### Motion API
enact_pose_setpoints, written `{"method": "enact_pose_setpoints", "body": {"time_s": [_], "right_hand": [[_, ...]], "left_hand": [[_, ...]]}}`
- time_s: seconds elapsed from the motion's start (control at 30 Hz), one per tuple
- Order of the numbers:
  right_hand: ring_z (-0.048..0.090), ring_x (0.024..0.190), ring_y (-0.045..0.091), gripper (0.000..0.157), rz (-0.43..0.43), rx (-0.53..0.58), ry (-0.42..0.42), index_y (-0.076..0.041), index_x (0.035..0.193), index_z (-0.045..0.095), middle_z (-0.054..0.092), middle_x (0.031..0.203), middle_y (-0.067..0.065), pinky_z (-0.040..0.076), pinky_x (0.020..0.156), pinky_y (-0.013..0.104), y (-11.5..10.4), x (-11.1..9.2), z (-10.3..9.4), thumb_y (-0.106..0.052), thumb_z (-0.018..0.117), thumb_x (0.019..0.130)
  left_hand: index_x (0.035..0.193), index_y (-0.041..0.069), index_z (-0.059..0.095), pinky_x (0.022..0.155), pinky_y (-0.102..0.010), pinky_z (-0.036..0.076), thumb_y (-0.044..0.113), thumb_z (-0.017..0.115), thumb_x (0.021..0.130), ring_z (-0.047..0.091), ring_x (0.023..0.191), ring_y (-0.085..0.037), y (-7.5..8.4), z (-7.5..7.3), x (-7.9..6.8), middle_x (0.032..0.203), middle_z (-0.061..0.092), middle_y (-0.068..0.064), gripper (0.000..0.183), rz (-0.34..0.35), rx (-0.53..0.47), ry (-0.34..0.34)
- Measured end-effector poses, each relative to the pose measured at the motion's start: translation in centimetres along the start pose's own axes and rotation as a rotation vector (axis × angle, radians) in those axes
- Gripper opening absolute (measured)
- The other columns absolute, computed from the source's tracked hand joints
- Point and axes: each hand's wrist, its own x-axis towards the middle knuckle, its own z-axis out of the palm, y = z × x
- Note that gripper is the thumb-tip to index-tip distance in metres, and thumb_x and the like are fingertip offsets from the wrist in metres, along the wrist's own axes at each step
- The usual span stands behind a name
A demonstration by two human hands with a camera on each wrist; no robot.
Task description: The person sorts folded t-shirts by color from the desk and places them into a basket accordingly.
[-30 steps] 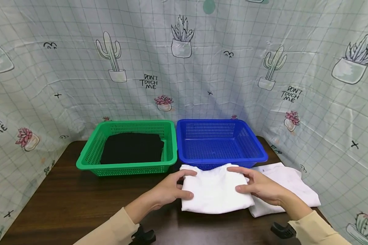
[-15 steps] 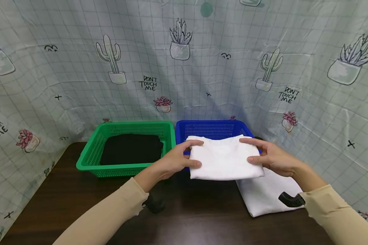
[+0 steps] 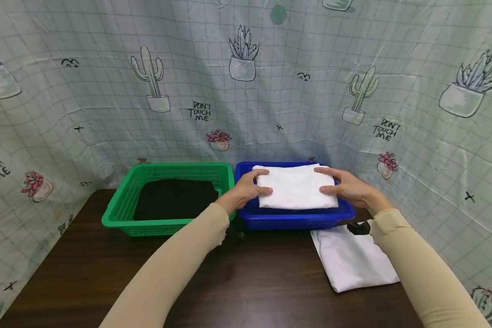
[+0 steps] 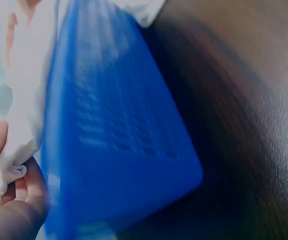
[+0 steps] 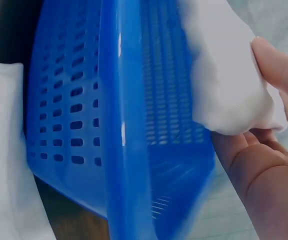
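My left hand (image 3: 246, 190) grips the left edge of the folded white cloth (image 3: 296, 187), thumb on top and fingers curled under the fold; the left wrist view shows fingertips (image 4: 31, 180) tucked beneath the cloth's bunched corner. My right hand (image 3: 349, 188) grips the right edge in the same manner, thumb over, fingers under, as the right wrist view confirms. The cloth lies level between my two hands, directly over the blue basket (image 3: 289, 217), within its rim. Whether it rests on the basket floor I cannot tell.

The blue basket stands on the dark wooden table (image 3: 78, 269), touching or just beside the green basket (image 3: 119, 214) on its left. The green basket holds a folded black garment (image 3: 174, 198). A second white cloth (image 3: 352, 259) lies flat on the table in front of the blue basket's right corner, below my right forearm. A cactus-print curtain (image 3: 106, 91) hangs behind and to both sides.
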Motion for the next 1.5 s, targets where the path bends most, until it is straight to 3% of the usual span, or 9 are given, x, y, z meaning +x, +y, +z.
{"method": "enact_pose_setpoints", "body": {"time_s": [0.2, 0.33, 0.47, 0.6, 0.73, 0.83, 1.0, 1.17, 1.5], "right_hand": [[0.045, 0.124, 0.029, 0.074, 0.038, -0.089, 0.011, -0.016, 0.154, 0.032, 0.015, 0.158, 0.014, 0.050, 0.090, 0.031, 2.2, 2.2, -0.3, -0.008, 0.069, 0.091], [0.045, 0.121, 0.028, 0.073, 0.058, -0.118, 0.022, -0.013, 0.153, 0.033, 0.011, 0.160, 0.013, 0.051, 0.088, 0.030, 3.4, 3.2, -0.3, -0.007, 0.070, 0.090], [0.043, 0.126, 0.030, 0.073, 0.082, -0.148, 0.017, -0.012, 0.154, 0.031, 0.009, 0.161, 0.015, 0.049, 0.092, 0.034, 4.1, 3.9, 0.1, -0.005, 0.068, 0.091], [0.050, 0.114, 0.027, 0.072, 0.085, -0.277, 0.040, -0.012, 0.153, 0.034, 0.011, 0.161, 0.020, 0.049, 0.085, 0.028, 4.3, 4.5, 0.6, -0.010, 0.070, 0.091], [0.043, 0.125, 0.032, 0.072, 0.097, -0.307, 0.068, -0.011, 0.152, 0.036, 0.013, 0.160, 0.021, 0.048, 0.094, 0.035, 4.7, 4.9, 0.9, -0.010, 0.072, 0.089], [0.020, 0.143, 0.039, 0.072, 0.099, -0.278, 0.073, -0.008, 0.152, 0.035, 0.009, 0.161, 0.022, 0.033, 0.111, 0.050, 5.1, 5.2, 1.1, -0.007, 0.071, 0.089], [0.012, 0.146, 0.042, 0.069, 0.083, -0.331, 0.110, -0.007, 0.151, 0.037, 0.015, 0.159, 0.024, 0.020, 0.115, 0.056, 5.5, 5.7, 1.4, -0.006, 0.070, 0.090], [0.010, 0.147, 0.041, 0.067, 0.091, -0.388, 0.120, -0.010, 0.150, 0.040, 0.017, 0.159, 0.024, 0.018, 0.116, 0.057, 5.8, 6.1, 1.6, -0.008, 0.070, 0.090], [0.012, 0.145, 0.043, 0.071, 0.122, -0.434, 0.054, -0.013, 0.151, 0.039, 0.018, 0.158, 0.026, 0.017, 0.115, 0.059, 6.4, 6.1, 1.8, -0.017, 0.073, 0.089]], "left_hand": [[0.144, 0.024, 0.049, 0.107, -0.047, 0.039, 0.010, 0.076, 0.086, 0.033, 0.141, -0.030, -1.4, 1.4, 2.0, 0.157, 0.031, -0.006, 0.065, -0.060, 0.064, 0.060], [0.144, 0.028, 0.050, 0.087, -0.043, 0.048, 0.014, 0.077, 0.085, 0.047, 0.125, -0.027, -1.5, 2.2, 2.7, 0.153, 0.037, -0.006, 0.066, -0.134, 0.130, 0.090], [0.143, 0.029, 0.050, 0.066, -0.036, 0.042, 0.012, 0.078, 0.084, 0.053, 0.097, -0.023, -1.9, 2.5, 3.4, 0.146, 0.046, -0.007, 0.068, -0.211, 0.155, 0.118], [0.141, 0.027, 0.052, 0.057, -0.033, 0.036, 0.007, 0.079, 0.082, 0.049, 0.083, -0.022, -2.5, 2.8, 3.9, 0.139, 0.051, -0.008, 0.068, -0.239, 0.170, 0.162], [0.139, 0.023, 0.055, 0.065, -0.035, 0.047, 0.004, 0.079, 0.080, 0.052, 0.093, -0.023, -2.6, 3.1, 3.6, 0.141, 0.050, -0.010, 0.067, -0.228, 0.181, 0.205], [0.137, 0.017, 0.057, 0.081, -0.040, 0.052, -0.001, 0.080, 0.077, 0.052, 0.109, -0.026, -2.5, 3.3, 3.4, 0.141, 0.050, -0.013, 0.066, -0.183, 0.180, 0.235], [0.133, 0.008, 0.059, 0.104, -0.039, 0.043, -0.006, 0.080, 0.074, 0.046, 0.129, -0.030, -2.7, 3.4, 3.5, 0.141, 0.050, -0.018, 0.064, -0.101, 0.230, 0.276], [0.128, 0.008, 0.064, 0.108, -0.035, 0.039, -0.003, 0.082, 0.073, 0.047, 0.130, -0.030, -3.4, 3.4, 4.0, 0.137, 0.054, -0.018, 0.059, -0.107, 0.327, 0.298], [0.127, 0.007, 0.065, 0.109, -0.036, 0.037, 0.006, 0.083, 0.077, 0.042, 0.132, -0.032, -3.6, 3.7, 4.1, 0.138, 0.050, -0.021, 0.053, -0.150, 0.487, 0.225]]}}
